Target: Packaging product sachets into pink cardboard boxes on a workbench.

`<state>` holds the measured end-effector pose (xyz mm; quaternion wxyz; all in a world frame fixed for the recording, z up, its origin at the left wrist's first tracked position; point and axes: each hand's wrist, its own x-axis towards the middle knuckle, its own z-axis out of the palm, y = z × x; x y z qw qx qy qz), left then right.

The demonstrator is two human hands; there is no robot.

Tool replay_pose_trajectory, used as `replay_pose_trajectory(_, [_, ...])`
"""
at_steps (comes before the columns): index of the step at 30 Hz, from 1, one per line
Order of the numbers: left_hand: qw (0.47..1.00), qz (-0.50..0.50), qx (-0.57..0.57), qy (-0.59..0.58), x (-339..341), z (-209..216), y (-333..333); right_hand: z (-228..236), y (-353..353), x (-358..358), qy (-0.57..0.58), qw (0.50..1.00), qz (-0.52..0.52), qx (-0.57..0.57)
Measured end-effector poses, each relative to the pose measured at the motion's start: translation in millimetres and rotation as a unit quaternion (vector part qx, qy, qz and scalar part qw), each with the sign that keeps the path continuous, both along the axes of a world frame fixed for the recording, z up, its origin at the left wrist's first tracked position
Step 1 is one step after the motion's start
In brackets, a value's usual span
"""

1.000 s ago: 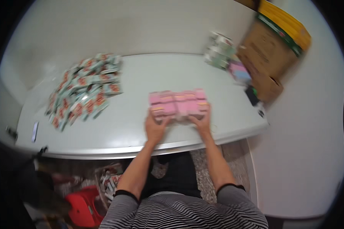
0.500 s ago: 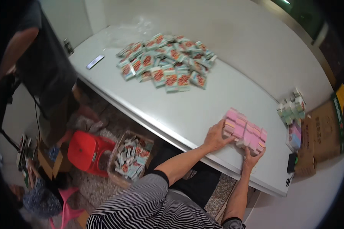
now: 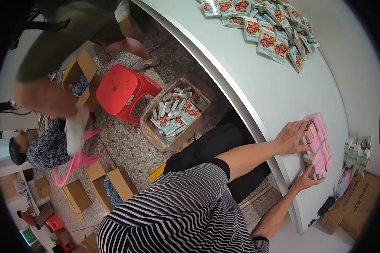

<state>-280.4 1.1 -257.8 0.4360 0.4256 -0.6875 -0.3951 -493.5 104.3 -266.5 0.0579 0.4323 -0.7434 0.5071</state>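
Note:
Several small stacks of pink cards or paper slips (image 3: 320,137) stand pressed together in a row near the table's right end. My left hand (image 3: 290,137) is closed against the far left side of this row, its fingers bent over the edge and its thumb along the side. At the near end, my right hand (image 3: 307,182) grips the row between thumb and fingers. The undersides of the stacks are hidden. A loose pile of small light-green packs (image 3: 267,40) with red pictures lies farther up on the white table (image 3: 257,80).
On the floor to the left is an open carton (image 3: 150,131) of similar packs, beside a red stool (image 3: 116,90). Green-white packs (image 3: 356,154) and a brown carton (image 3: 352,202) stand at the table's right end. A person (image 3: 67,50) stands at upper left; another (image 3: 48,143) sits lower.
The view has swung left and down, showing more of the floor and cartons; the phone on the table is out of sight. Both my hands stay on the pink stacks. The standing person has moved.

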Motion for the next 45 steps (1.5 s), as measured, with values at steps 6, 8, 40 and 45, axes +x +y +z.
replay_pose_trajectory(6, [1.000,-0.007,-0.011,-0.004,-3,-1,0,-1,1,-4,0.023,1.000,0.003,0.014])
replay_pose_trajectory(8, [1.000,0.003,-0.025,-0.010,-3,-5,1,-1,-1,5,-0.002,1.000,-0.003,0.004])
replay_pose_trajectory(40, [0.996,0.014,-0.074,-0.056,-4,18,1,28,-28,-31,0.156,0.986,-0.018,0.051])
replay_pose_trajectory(45, [0.995,0.027,-0.090,-0.035,-2,20,0,40,-47,-34,0.149,0.962,-0.094,0.210])
